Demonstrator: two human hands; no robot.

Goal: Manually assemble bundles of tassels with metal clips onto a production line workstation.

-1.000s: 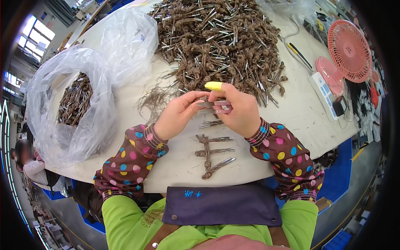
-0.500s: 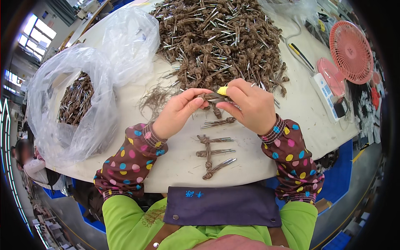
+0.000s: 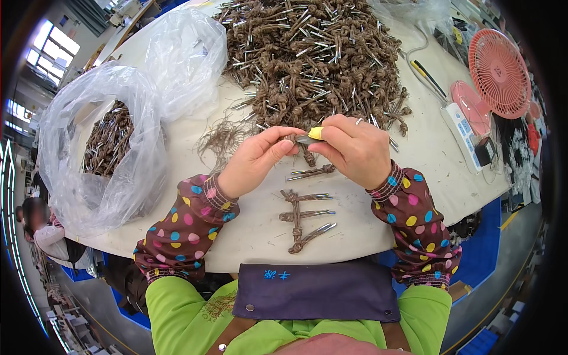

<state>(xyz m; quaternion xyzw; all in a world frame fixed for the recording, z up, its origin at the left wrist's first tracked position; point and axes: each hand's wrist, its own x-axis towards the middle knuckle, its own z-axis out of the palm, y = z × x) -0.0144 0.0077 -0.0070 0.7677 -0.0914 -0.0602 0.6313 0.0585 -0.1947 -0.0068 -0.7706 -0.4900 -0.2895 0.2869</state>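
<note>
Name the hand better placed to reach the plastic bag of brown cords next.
Probably left: the left hand is nearer the plastic bag, on that side; the right hand is farther off. Both are occupied.

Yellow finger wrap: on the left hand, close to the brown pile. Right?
Wrong hand: the head view shows the yellow finger wrap on the right hand, not the left hand. It is close to the brown pile.
</note>
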